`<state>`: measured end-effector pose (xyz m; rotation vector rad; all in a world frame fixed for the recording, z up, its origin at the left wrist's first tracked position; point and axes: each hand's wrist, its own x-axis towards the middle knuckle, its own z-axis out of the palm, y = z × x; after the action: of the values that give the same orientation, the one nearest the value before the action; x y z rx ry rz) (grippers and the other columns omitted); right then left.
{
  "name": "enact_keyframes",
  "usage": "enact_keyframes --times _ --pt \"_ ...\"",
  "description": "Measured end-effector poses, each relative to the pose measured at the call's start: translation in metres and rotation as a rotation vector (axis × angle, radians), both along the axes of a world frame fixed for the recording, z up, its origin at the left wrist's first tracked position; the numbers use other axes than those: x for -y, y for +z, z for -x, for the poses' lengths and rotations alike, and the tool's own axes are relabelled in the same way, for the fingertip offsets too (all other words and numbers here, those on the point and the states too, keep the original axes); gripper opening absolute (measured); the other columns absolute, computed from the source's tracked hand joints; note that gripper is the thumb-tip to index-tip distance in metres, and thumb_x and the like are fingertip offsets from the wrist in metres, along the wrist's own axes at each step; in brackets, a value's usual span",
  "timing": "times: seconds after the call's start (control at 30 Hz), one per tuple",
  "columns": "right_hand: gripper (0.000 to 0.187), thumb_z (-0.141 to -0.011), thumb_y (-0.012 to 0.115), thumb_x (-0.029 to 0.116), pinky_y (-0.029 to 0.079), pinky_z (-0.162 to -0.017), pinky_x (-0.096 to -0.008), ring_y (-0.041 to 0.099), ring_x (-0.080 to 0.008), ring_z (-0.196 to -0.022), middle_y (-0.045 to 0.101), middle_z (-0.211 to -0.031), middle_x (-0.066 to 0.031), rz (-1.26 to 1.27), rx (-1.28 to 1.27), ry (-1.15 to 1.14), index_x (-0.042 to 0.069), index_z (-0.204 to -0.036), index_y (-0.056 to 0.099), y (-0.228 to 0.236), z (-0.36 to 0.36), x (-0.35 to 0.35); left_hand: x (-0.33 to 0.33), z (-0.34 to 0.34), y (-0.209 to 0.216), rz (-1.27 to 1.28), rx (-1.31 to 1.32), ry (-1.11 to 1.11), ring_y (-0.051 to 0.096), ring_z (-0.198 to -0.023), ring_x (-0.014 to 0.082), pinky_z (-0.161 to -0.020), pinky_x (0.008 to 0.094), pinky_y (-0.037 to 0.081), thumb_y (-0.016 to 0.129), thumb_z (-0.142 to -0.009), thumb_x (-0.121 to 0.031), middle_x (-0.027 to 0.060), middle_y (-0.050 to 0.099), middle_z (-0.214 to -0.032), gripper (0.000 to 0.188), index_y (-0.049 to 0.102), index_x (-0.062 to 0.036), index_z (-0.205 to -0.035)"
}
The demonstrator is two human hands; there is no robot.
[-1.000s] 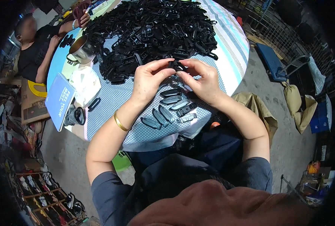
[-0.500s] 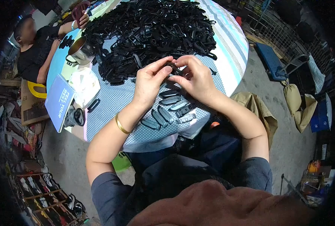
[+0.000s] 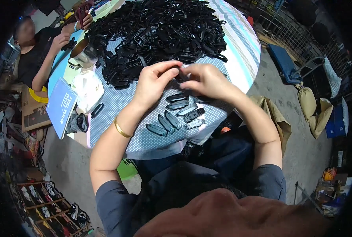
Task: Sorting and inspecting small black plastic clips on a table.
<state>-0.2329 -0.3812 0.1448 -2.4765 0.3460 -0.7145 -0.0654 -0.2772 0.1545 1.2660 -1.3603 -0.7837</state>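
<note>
My left hand [image 3: 151, 83] is closed, thumb and fingers pinching a small black plastic part [image 3: 178, 77] above the table. On its other side my right hand [image 3: 208, 82] has its fingers curled around the same part, which they largely hide. Just below my hands lie several long, narrow black plastic pieces [image 3: 178, 105], some with a greyish sheen, in loose rows. Three of them [image 3: 167, 123] lie slanted together at the left of this group. A large heap of black plastic pieces [image 3: 164, 33] spreads beyond my hands.
The round table has a patterned cloth [image 3: 122, 103]. To the left are a metal mug [image 3: 82, 55], a white plastic bag [image 3: 87, 89], a blue notebook [image 3: 61, 106] and a dark roll [image 3: 78, 123]. A seated person [image 3: 35, 51] handles pieces at the far left.
My right hand has shifted slightly right and turned, and my left hand has moved slightly left. The person at the far left has raised a hand from the table edge.
</note>
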Motion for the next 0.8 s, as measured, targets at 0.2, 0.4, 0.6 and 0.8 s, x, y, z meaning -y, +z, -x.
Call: enact_keyframes --times 0.2,0.4,0.6,0.8 --pt "0.028 -0.076 0.066 0.013 0.050 -0.069 -0.0365 0.061 -0.0285 -0.079 0.062 -0.093 -0.0115 0.384 0.058 -0.310 0.006 -0.102 0.063 -0.007 -0.005 0.046 -0.004 0.013 0.004 -0.132 0.534 0.025 0.059 -0.067 0.0126 -0.064 0.0254 0.048 0.068 -0.077 -0.013 0.0099 0.064 -0.079 0.030 0.059 -0.0007 -0.103" --pt "0.031 -0.073 0.067 0.016 0.049 -0.068 -0.0381 0.060 -0.0281 -0.076 0.064 -0.084 -0.0120 0.354 0.050 -0.269 0.007 -0.102 0.063 -0.015 -0.010 0.045 -0.002 0.012 -0.018 0.047 0.531 -0.167 0.059 -0.078 0.0291 -0.073 0.0362 0.046 0.066 -0.075 -0.017 0.0137 0.061 -0.079 0.018 0.066 -0.0002 -0.081" --pt "0.061 -0.070 0.072 0.010 0.050 -0.065 -0.0284 0.063 -0.0177 -0.072 0.066 -0.086 -0.0107 -0.148 -0.023 -0.097 0.006 -0.124 0.045 0.004 -0.005 -0.006 -0.002 0.014 -0.008 0.511 0.916 0.201 0.050 -0.088 0.0285 -0.079 0.0381 0.045 0.066 -0.070 -0.007 0.0116 0.056 -0.094 0.039 0.058 -0.0007 -0.107" --pt "0.040 -0.076 0.068 0.013 0.050 -0.068 -0.0293 0.063 -0.0171 -0.074 0.067 -0.087 -0.0088 -0.174 -0.088 -0.048 0.004 -0.113 0.055 0.010 0.016 0.016 -0.003 0.015 -0.014 0.328 0.813 0.061 0.052 -0.083 0.0276 -0.076 0.0349 0.045 0.066 -0.071 -0.008 0.0104 0.058 -0.085 0.038 0.060 -0.0023 -0.107"
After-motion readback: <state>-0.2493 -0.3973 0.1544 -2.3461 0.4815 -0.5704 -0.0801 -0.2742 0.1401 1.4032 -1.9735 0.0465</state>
